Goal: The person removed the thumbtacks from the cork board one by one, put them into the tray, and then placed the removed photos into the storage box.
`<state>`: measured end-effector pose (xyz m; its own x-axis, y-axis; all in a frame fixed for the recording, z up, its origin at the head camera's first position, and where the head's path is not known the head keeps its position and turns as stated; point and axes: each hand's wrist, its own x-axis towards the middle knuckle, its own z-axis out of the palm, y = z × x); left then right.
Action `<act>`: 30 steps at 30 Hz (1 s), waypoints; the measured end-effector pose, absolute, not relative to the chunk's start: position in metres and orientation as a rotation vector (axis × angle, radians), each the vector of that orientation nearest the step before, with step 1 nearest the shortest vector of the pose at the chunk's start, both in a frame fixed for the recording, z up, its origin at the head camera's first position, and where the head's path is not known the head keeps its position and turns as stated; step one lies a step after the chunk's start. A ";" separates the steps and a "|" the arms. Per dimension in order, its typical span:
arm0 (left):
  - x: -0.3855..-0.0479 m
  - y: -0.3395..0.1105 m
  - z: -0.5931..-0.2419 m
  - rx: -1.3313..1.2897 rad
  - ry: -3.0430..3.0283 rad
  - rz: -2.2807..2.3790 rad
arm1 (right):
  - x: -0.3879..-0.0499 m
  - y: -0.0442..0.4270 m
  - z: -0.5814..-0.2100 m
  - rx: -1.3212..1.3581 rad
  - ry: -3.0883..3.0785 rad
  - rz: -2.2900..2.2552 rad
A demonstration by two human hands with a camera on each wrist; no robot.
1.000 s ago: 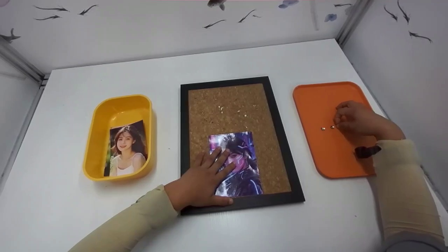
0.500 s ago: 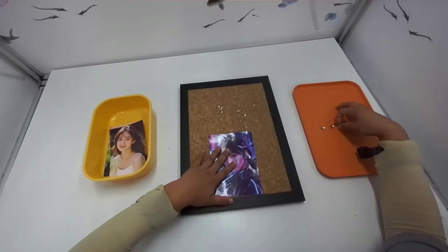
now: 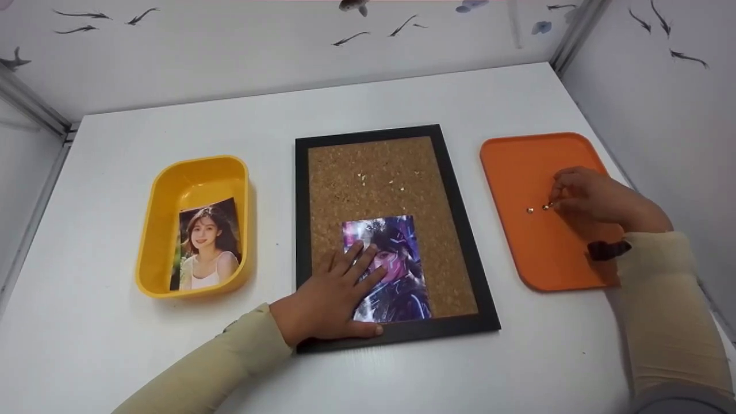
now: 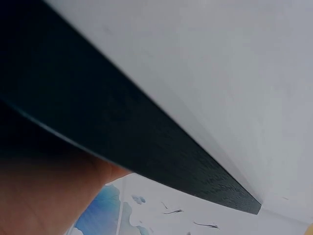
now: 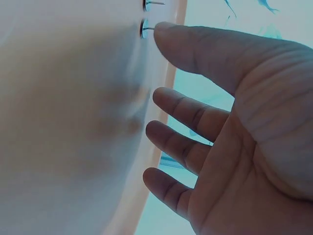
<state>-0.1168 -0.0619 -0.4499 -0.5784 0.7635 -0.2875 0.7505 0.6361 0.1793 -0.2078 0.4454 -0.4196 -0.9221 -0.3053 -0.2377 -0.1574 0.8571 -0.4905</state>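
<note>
My left hand (image 3: 333, 296) lies spread flat on a glossy purple picture card (image 3: 394, 305), over the lower part of a black-framed cork board (image 3: 454, 276). Its thumb reaches onto the bottom frame bar. Over the orange tray (image 3: 517, 253), the fingertips of my right hand (image 3: 592, 192) come down at a thumbtack (image 5: 144, 28). The right wrist view shows the thumb tip at the tack's upright pin; the index finger is hidden behind it, and the other three fingers stand apart. Another thumbtack (image 5: 147, 4) sits beside it, pin up.
Left of the board, a yellow bin (image 3: 148, 236) holds a portrait photo (image 3: 204, 247). Small shiny specks (image 3: 363, 178) dot the upper cork. White panels (image 3: 276, 57) with painted fish close off the white table (image 3: 402, 379) at the back and sides.
The right hand's fingertips have shifted slightly and closed in on a thumbtack, which seems to have moved a little. The left hand has stayed still on the picture card.
</note>
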 end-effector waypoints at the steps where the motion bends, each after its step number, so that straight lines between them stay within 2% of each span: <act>1: -0.117 -0.062 -0.450 1.213 2.526 0.047 | -0.208 0.445 -0.419 -0.365 2.739 -0.675; 14: -0.116 -0.062 -0.449 1.201 2.523 0.038 | -0.203 0.426 -0.405 -0.329 2.752 -0.662; 30: -0.117 -0.062 -0.449 1.193 2.518 0.043 | -0.203 0.386 -0.395 -0.501 2.852 -0.502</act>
